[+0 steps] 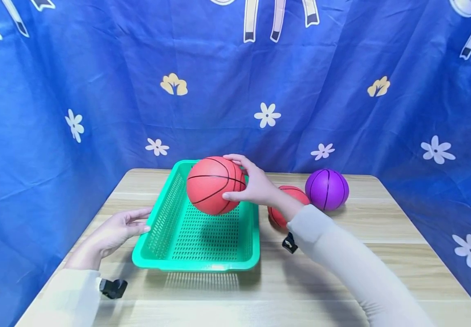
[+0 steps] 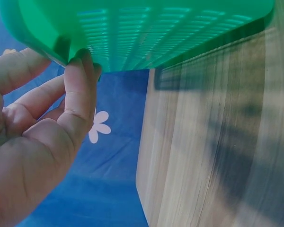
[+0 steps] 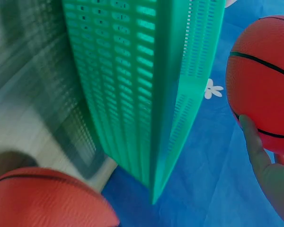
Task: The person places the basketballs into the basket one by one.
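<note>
A green perforated plastic basket (image 1: 196,265) stands on the wooden table, left of the middle. My left hand (image 1: 117,230) is at its left side and pinches the rim between thumb and fingers, which the left wrist view shows close up with the hand (image 2: 42,118) at the basket's corner. Above the basket's inside, my right hand (image 1: 256,184) holds a red basketball (image 1: 213,186) from its right side, thumb in front and fingers behind. In the right wrist view the held ball (image 3: 262,80) appears clear of the basket's wall (image 3: 116,71).
Right of the basket lies a second red basketball (image 1: 278,217), partly hidden by my right forearm. Behind it rests a purple ball (image 1: 327,190) with dark lines. A blue curtain (image 1: 219,113) with printed flowers surrounds the table (image 1: 382,254) at the back and sides.
</note>
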`<state>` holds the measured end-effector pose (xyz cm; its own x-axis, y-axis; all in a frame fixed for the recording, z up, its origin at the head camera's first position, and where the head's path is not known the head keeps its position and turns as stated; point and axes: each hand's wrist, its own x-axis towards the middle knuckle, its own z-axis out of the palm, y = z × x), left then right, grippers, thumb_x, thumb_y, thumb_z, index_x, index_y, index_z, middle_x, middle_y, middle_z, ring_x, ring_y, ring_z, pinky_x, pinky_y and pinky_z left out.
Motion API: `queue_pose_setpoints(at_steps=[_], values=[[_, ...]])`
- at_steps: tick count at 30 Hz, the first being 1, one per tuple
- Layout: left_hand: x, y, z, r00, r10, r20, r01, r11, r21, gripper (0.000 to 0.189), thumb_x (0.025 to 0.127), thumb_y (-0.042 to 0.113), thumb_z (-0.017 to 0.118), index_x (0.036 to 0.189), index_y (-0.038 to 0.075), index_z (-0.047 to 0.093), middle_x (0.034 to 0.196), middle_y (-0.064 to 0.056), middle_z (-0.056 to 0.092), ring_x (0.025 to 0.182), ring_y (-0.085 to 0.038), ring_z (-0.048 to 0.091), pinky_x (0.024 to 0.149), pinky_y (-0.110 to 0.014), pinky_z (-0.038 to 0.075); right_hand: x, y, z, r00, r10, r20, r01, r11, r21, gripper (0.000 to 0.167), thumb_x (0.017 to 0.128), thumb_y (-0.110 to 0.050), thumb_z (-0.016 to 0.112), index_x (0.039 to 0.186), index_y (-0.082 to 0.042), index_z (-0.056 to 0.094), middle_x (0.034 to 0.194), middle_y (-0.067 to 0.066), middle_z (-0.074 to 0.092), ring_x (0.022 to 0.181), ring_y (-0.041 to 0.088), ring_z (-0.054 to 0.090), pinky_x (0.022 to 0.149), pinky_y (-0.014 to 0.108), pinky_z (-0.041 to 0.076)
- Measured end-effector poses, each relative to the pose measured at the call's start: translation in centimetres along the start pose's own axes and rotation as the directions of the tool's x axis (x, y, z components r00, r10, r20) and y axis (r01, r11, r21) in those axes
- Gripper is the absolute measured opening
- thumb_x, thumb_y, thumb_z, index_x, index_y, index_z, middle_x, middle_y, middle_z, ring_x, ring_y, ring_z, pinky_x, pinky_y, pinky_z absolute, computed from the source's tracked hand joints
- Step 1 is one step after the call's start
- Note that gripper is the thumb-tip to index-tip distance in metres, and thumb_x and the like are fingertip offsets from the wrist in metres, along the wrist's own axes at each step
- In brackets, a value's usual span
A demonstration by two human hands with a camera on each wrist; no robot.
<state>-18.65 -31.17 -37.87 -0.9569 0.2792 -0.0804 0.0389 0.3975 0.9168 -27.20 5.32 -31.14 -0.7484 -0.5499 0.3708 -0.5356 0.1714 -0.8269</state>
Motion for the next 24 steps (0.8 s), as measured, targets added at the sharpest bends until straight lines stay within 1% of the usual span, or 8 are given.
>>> queue_pose_setpoints(at_steps=[4, 7, 11, 14, 20, 22, 24], values=[[0.1, 0.0, -0.3, 1.000, 0.002, 0.006, -0.002, 1.000, -0.012, 0.064, 0.093, 0.011, 0.062, 0.142, -0.014, 0.028, 0.144, -0.032, 0.032, 0.112, -0.020, 0.056, 0.088, -0.016, 0.043, 2.0, 0.5, 1.4, 1.000, 0.008, 0.009, -0.008, 1.000, 0.007, 0.080, 0.071, -0.014, 0.084, 0.139, -0.021, 0.043, 0.132, 0.002, 0.050, 0.113, 0.020, 0.052, 0.080, 0.034, 0.054], [0.2, 0.1, -0.5, 1.000, 0.005, 0.011, -0.004, 1.000, -0.014, 0.065, 0.092, 0.011, 0.062, 0.142, -0.014, 0.028, 0.144, -0.032, 0.032, 0.110, -0.014, 0.056, 0.088, -0.015, 0.042, 3.4, 1.0, 2.2, 1.000, 0.025, 0.007, -0.025, 1.000, 0.001, 0.079, 0.071, -0.017, 0.084, 0.138, -0.021, 0.043, 0.130, 0.002, 0.050, 0.113, 0.019, 0.053, 0.080, 0.034, 0.054], [0.3, 0.1, -0.6, 1.000, 0.007, 0.015, -0.007, 1.000, -0.016, 0.065, 0.092, 0.011, 0.062, 0.142, -0.015, 0.028, 0.145, -0.031, 0.031, 0.113, -0.017, 0.055, 0.088, -0.015, 0.042, 4.9, 1.5, 3.3, 0.997, 0.073, 0.000, -0.073, 0.996, -0.060, 0.078, 0.071, -0.026, 0.084, 0.137, -0.025, 0.043, 0.128, 0.002, 0.049, 0.115, 0.019, 0.048, 0.078, 0.032, 0.054], [0.3, 0.0, -0.6, 1.000, 0.008, 0.016, -0.007, 1.000, -0.022, 0.065, 0.092, 0.011, 0.062, 0.141, -0.015, 0.028, 0.145, -0.031, 0.030, 0.114, -0.020, 0.055, 0.088, -0.015, 0.042, 5.7, 1.5, 3.8, 0.995, 0.104, -0.009, -0.104, 0.989, -0.105, 0.078, 0.070, -0.031, 0.085, 0.137, -0.027, 0.044, 0.128, 0.003, 0.047, 0.117, 0.020, 0.044, 0.075, 0.031, 0.054], [0.3, 0.1, -0.6, 1.000, 0.006, 0.018, -0.005, 1.000, -0.026, 0.065, 0.092, 0.010, 0.062, 0.142, -0.014, 0.028, 0.144, -0.033, 0.032, 0.116, -0.031, 0.053, 0.088, -0.016, 0.043, 7.0, 1.5, 4.3, 0.988, 0.151, -0.029, -0.153, 0.979, -0.132, 0.079, 0.069, -0.034, 0.084, 0.137, -0.030, 0.044, 0.127, 0.003, 0.045, 0.116, 0.021, 0.042, 0.071, 0.030, 0.055], [0.3, 0.1, -0.6, 1.000, 0.006, 0.016, -0.006, 1.000, -0.023, 0.065, 0.092, 0.010, 0.062, 0.142, -0.014, 0.029, 0.143, -0.033, 0.032, 0.116, -0.033, 0.053, 0.088, -0.017, 0.043, 7.4, 1.7, 4.5, 0.986, 0.165, -0.035, -0.169, 0.975, -0.144, 0.079, 0.070, -0.036, 0.084, 0.137, -0.031, 0.044, 0.126, 0.003, 0.045, 0.115, 0.021, 0.042, 0.071, 0.030, 0.055], [0.3, 0.1, -0.6, 1.000, 0.007, 0.015, -0.007, 1.000, -0.020, 0.065, 0.092, 0.010, 0.062, 0.141, -0.015, 0.029, 0.143, -0.033, 0.032, 0.116, -0.031, 0.053, 0.088, -0.017, 0.044, 7.7, 1.9, 4.8, 0.983, 0.175, -0.046, -0.180, 0.972, -0.153, 0.079, 0.070, -0.037, 0.084, 0.137, -0.032, 0.044, 0.125, 0.003, 0.045, 0.114, 0.021, 0.043, 0.070, 0.030, 0.055]])
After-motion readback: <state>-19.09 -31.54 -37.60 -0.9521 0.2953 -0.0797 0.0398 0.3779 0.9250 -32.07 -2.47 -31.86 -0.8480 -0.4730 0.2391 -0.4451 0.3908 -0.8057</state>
